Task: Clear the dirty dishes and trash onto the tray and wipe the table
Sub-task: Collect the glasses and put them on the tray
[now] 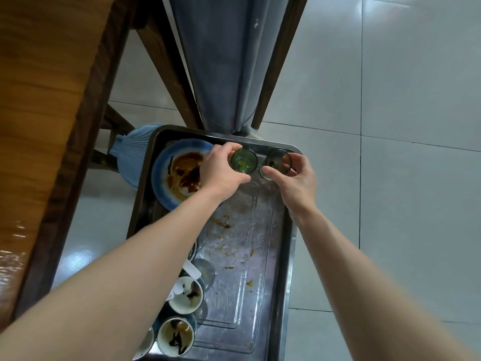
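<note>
Two grips: my left hand (pixel 221 169) curls round the green glass (pixel 244 162), my right hand (pixel 295 179) round the clear glass (pixel 276 164), so I set both upright beside the tray (pixel 289 246) rim.

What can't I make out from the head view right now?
Head view:
Table: mostly beyond the left edge; leftover dishes unknown.
Plate: right part hidden by the left hand holding the green glass.
Nearest bowl: cut off by the bottom edge.
Clear glass: near side hidden by the right hand.
</note>
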